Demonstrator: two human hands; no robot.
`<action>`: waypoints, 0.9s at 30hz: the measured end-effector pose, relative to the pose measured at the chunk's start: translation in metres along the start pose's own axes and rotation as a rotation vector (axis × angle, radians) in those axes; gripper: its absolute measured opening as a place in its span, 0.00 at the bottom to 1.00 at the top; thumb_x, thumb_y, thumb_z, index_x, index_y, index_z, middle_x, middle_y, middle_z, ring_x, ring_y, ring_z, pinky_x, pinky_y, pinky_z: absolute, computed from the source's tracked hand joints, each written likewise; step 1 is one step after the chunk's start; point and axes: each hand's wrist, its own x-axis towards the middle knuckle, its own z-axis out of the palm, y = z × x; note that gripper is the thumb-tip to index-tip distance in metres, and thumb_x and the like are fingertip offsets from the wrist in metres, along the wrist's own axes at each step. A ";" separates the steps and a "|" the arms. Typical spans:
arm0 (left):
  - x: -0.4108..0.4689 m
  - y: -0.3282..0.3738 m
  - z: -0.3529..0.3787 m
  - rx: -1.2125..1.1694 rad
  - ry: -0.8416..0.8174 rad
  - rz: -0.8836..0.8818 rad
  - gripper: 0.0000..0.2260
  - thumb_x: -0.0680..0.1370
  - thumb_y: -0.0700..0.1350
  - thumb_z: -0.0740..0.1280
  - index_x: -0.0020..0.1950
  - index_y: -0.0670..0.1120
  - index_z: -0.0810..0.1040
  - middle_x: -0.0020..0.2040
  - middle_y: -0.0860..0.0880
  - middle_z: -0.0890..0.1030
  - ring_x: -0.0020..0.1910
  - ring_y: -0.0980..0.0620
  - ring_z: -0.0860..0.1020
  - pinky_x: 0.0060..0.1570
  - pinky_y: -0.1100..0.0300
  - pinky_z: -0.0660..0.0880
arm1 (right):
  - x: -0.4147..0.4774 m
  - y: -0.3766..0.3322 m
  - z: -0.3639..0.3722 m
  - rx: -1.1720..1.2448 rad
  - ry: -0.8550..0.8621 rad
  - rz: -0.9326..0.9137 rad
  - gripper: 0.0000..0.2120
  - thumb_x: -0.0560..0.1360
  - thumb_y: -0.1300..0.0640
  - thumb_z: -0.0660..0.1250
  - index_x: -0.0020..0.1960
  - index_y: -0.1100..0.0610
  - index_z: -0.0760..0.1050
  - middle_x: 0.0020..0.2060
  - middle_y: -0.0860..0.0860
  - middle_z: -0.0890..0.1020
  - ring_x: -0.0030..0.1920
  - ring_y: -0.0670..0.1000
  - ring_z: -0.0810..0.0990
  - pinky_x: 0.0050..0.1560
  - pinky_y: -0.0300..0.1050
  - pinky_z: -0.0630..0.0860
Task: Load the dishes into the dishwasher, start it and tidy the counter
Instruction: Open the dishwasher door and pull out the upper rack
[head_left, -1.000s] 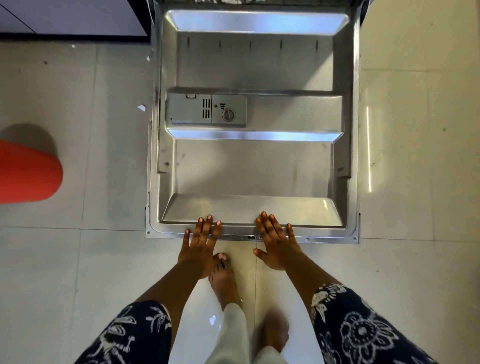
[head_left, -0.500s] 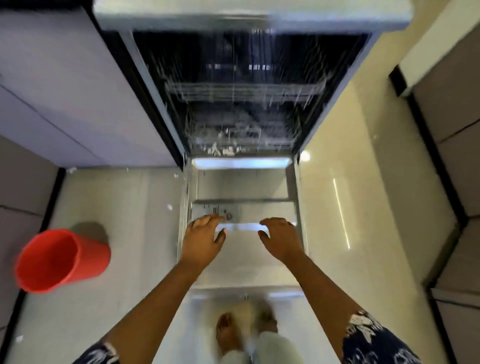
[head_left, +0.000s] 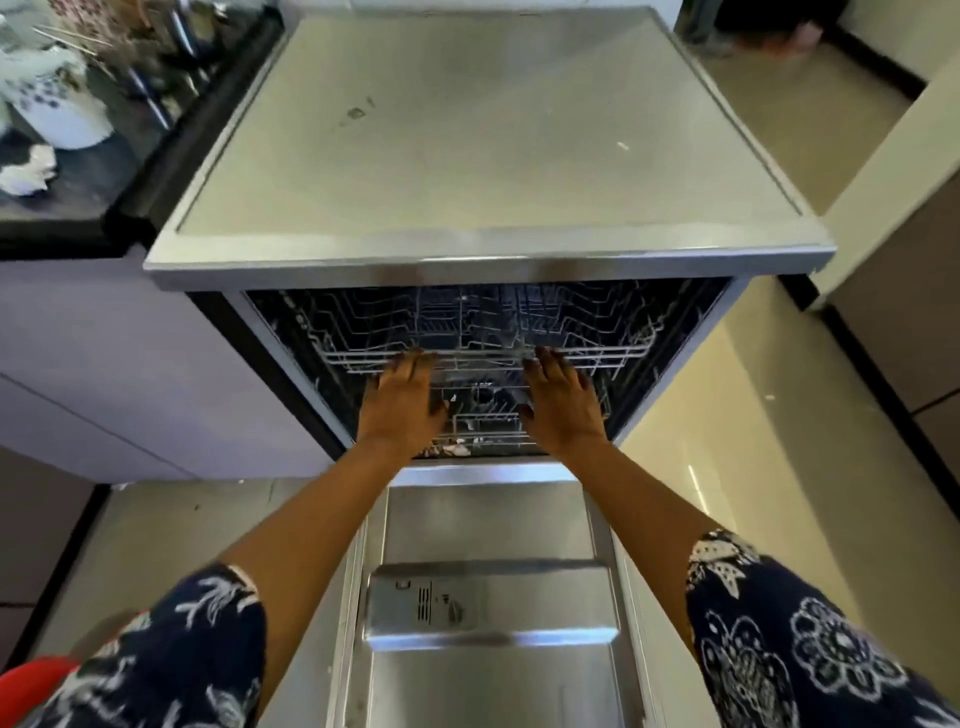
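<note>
I have moved both hands off the lowered door (head_left: 483, 649) up to the upper rack (head_left: 483, 358). Left hand (head_left: 402, 400) and right hand (head_left: 561, 402) rest open-fingered on its front rail, nothing gripped. The rack sits inside the dishwasher (head_left: 483, 260), empty; dishes (head_left: 52, 109) wait on the counter (head_left: 67, 208). Loading can begin once it slides out.

A glossy cream tile floor (head_left: 753, 467) spreads out, catching a bright streak of light to the right. Left of it stand pale lilac cabinets (head_left: 130, 374) under a dark counter (head_left: 78, 192). Right of the floor, a cream wall (head_left: 904, 171) has a black skirting (head_left: 872, 374) along its foot.
</note>
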 end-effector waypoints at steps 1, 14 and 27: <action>0.015 -0.005 0.007 0.024 0.020 0.021 0.30 0.77 0.53 0.63 0.76 0.48 0.58 0.76 0.46 0.59 0.74 0.43 0.57 0.70 0.44 0.60 | 0.015 0.004 0.006 -0.007 0.024 -0.011 0.32 0.79 0.49 0.59 0.77 0.55 0.49 0.77 0.53 0.50 0.76 0.55 0.47 0.74 0.59 0.51; 0.027 -0.020 0.065 0.059 0.251 0.052 0.24 0.78 0.57 0.61 0.69 0.45 0.68 0.66 0.42 0.72 0.69 0.41 0.66 0.72 0.40 0.54 | 0.042 0.010 0.052 -0.031 0.237 0.017 0.22 0.78 0.50 0.60 0.70 0.55 0.66 0.62 0.54 0.74 0.67 0.57 0.69 0.72 0.61 0.50; -0.066 -0.011 0.067 0.072 0.204 0.022 0.18 0.78 0.54 0.61 0.65 0.47 0.72 0.59 0.45 0.76 0.61 0.43 0.72 0.68 0.42 0.60 | -0.045 0.004 0.068 -0.002 0.422 0.004 0.05 0.76 0.56 0.64 0.49 0.55 0.77 0.42 0.51 0.80 0.45 0.56 0.78 0.58 0.56 0.71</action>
